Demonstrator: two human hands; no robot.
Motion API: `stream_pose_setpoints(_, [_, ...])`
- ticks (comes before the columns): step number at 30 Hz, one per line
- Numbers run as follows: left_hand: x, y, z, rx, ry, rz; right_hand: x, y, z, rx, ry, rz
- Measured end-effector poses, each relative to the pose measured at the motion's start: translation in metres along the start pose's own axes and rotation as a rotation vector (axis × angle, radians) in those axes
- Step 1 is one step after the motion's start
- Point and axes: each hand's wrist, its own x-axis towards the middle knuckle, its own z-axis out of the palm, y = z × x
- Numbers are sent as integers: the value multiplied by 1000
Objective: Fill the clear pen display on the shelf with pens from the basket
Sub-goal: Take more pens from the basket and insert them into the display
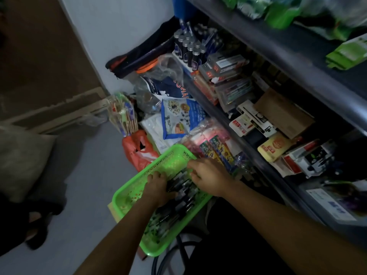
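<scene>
Evidently you're early: your left hand (156,186) and right hand (206,175) both curl around dark pens (181,192) inside the green perforated plastic basket (139,183); no clear display identifiable yet.

I see a bright green basket (139,187) with perforated lattice walls. The pens (182,195) inside it are black with grey bands. Left of its far end lies an orange-red bag (137,151). Farther off, a blue-bordered white packet (176,118) carries food pictures. Dark tubes (188,50) have silver caps.
</scene>
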Motion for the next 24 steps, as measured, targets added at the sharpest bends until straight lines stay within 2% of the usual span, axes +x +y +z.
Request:
stream_pose_setpoints(6, [2, 6, 9, 19, 17, 6, -5, 6, 3, 12, -32, -4])
stream_pose_setpoints(13, [14, 0, 7, -70, -46, 34, -6, 11, 8, 1, -36, 11])
stream_pose_setpoints(24, [19, 5, 11, -20, -59, 23, -6, 9, 11, -29, -43, -29])
